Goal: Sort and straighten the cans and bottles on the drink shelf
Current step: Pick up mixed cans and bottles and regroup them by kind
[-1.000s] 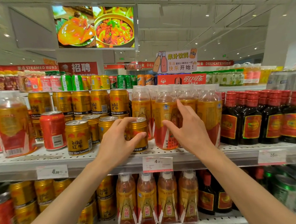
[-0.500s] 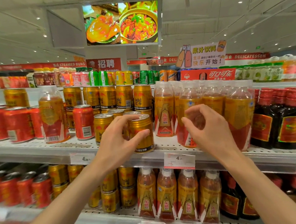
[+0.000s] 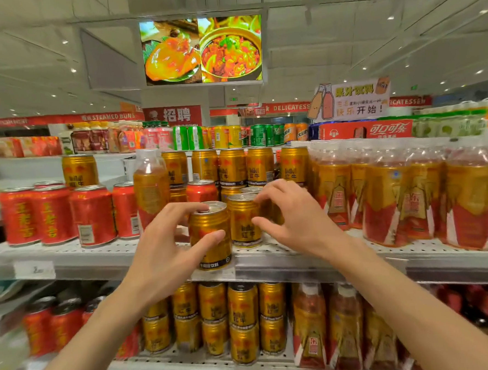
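My left hand [image 3: 166,246] grips a short gold metal can [image 3: 210,235] at the front edge of the white perforated shelf [image 3: 104,250], thumb on its front and fingers curled over the rim. My right hand [image 3: 293,216] is spread loose around a second gold can [image 3: 243,220] just behind and to the right, though I cannot tell whether it is touching. Red cans [image 3: 54,215] stand to the left, and tall clear plastic bottles of amber drink [image 3: 403,198] to the right.
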